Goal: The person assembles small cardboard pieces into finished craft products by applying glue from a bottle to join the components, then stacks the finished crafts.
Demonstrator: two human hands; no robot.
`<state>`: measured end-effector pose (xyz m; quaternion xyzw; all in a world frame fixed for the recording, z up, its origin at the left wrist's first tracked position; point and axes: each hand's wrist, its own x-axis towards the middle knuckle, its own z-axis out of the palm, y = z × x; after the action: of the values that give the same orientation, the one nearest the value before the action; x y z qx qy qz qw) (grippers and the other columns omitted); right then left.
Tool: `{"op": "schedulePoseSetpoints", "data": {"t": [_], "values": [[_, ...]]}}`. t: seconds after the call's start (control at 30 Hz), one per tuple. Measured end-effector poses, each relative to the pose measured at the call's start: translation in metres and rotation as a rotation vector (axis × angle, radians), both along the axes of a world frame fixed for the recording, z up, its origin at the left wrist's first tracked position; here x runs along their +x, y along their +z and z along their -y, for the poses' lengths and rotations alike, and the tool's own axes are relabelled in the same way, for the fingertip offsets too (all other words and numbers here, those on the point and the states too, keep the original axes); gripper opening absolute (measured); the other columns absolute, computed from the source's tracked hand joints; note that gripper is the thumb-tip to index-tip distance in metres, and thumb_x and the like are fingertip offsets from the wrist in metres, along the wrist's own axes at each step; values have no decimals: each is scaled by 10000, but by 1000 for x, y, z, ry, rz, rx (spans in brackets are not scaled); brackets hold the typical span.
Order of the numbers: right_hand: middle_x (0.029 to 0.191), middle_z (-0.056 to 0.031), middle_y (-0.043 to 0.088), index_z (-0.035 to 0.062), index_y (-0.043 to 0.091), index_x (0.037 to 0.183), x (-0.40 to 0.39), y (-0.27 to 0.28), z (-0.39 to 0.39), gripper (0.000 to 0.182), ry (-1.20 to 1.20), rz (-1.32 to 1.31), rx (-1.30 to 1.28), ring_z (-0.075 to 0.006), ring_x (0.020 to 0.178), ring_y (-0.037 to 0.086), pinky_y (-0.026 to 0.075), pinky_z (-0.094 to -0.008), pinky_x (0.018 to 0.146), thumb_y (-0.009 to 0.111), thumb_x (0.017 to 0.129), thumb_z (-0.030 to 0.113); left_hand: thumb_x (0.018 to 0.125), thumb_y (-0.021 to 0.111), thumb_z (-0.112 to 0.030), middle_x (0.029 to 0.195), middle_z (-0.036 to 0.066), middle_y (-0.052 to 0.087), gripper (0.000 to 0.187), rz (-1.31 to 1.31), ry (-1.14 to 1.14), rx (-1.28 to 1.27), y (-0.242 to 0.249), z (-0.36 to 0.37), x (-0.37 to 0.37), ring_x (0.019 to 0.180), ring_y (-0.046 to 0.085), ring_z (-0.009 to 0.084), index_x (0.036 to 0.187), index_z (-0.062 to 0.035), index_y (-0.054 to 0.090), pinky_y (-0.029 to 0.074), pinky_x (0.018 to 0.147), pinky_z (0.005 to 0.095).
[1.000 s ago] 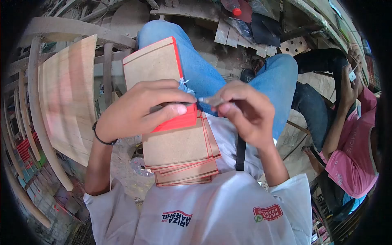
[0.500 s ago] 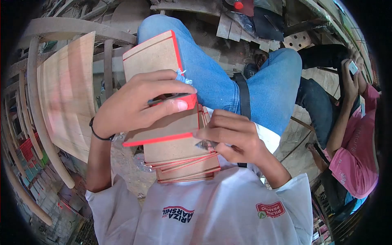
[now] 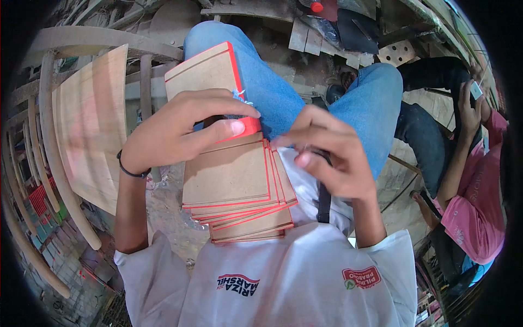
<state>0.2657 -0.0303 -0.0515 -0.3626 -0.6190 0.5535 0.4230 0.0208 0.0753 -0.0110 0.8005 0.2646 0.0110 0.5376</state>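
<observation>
- Fibreboard panels with red-painted edges make up a fanned stack (image 3: 239, 201) resting on the person's lap, against the white shirt (image 3: 283, 278)
- Left hand (image 3: 180, 133) is clasped around an upper panel (image 3: 204, 71) that tilts up and away from the stack; fingers curl over its face and the thumb (image 3: 220, 131) presses on its red lower edge
- A dark band (image 3: 126, 169) circles the left wrist
- Right hand (image 3: 327, 155) sits just beside the stack's right edge, fingers curled inward with the tips close to the left thumb; whether it grips anything cannot be told, since the fingers hide the palm
- A small pale blue scrap (image 3: 239, 97) shows at the panel's right edge, above the left hand's fingers
- Blue jeans (image 3: 283, 92) cover both knees beyond the hands
- A larger plain board (image 3: 90, 120) leans at the left beside curved wooden pieces (image 3: 49, 163)
- Another person in a pink shirt (image 3: 474, 212) sits at the right, well apart, one hand raised holding a small object (image 3: 475, 90)
</observation>
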Motion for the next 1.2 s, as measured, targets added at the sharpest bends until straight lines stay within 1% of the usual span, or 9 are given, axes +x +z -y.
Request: {"op": "schedulePoseSetpoints", "data": {"t": [0.1, 0.3, 0.37, 0.47, 0.57, 0.9, 0.97, 1.07, 1.2], "values": [[892, -113, 635, -17, 721, 1099, -3, -4, -3, 280, -100, 20, -7, -172, 774, 507, 372, -263, 666, 619, 891, 141, 952, 532, -136, 1031, 179, 647, 299, -3, 4, 7, 2, 5, 2, 950, 634, 311, 1181, 23, 638, 484, 849, 370], [899, -125, 638, -49, 691, 1032, -24, -13, -1, 191, -153, 74, 27, -194, 780, 579, 439, -307, 682, 624, 871, 31, 940, 542, -148, 1016, 189, 622, 310, -43, 15, 31, 5, 8, 1, 951, 632, 319, 1162, 50, 628, 483, 838, 374], [912, -141, 645, -50, 668, 969, -30, -16, 2, 135, -266, -88, -27, -219, 800, 620, 479, -321, 715, 641, 839, -30, 937, 539, -145, 1019, 195, 613, 313, -20, 9, 26, 5, 9, 1, 948, 628, 328, 1161, 57, 624, 482, 837, 378], [931, -156, 653, -55, 659, 934, -29, -20, -3, 108, -254, -93, 90, -230, 830, 634, 498, -315, 733, 648, 827, -47, 938, 535, -140, 1023, 201, 610, 314, -8, 0, 31, 4, 10, 1, 951, 625, 340, 1162, 63, 620, 481, 838, 383], [946, -140, 628, -30, 662, 1039, -32, -27, -7, 207, -224, -68, 244, -235, 799, 620, 495, -315, 694, 622, 837, -42, 939, 532, -136, 1027, 206, 609, 312, -49, -16, 16, 5, 9, 1, 954, 623, 347, 1165, 61, 619, 482, 840, 387], [1030, -186, 655, -47, 722, 978, -39, -25, 7, 198, -264, -86, 199, -242, 887, 654, 527, -323, 768, 628, 805, -58, 938, 536, -121, 1017, 208, 610, 295, 15, 11, 61, -1, 12, -1, 933, 623, 354, 1163, 51, 618, 486, 831, 394], [1039, -191, 665, -50, 719, 980, -39, -27, 8, 204, -292, -68, 222, -246, 906, 665, 530, -321, 777, 627, 799, -70, 946, 542, -106, 969, 196, 636, 242, 54, 43, 64, -2, 12, 1, 901, 621, 364, 1107, 54, 628, 488, 799, 412], [1071, -181, 651, -52, 697, 1003, -36, -30, 10, 191, -274, -26, 271, -271, 971, 664, 538, -339, 810, 629, 825, -65, 944, 524, -112, 997, 194, 613, 283, -1, 3, 50, 3, 9, 5, 921, 620, 351, 1153, 55, 616, 484, 822, 394], [985, -196, 684, -66, 697, 965, -40, -29, 9, 176, -331, -47, 219, -269, 899, 672, 531, -347, 802, 644, 798, -82, 948, 516, -109, 992, 191, 618, 280, -3, -6, 97, -2, 9, 5, 920, 619, 351, 1151, 56, 614, 484, 822, 398]]}}
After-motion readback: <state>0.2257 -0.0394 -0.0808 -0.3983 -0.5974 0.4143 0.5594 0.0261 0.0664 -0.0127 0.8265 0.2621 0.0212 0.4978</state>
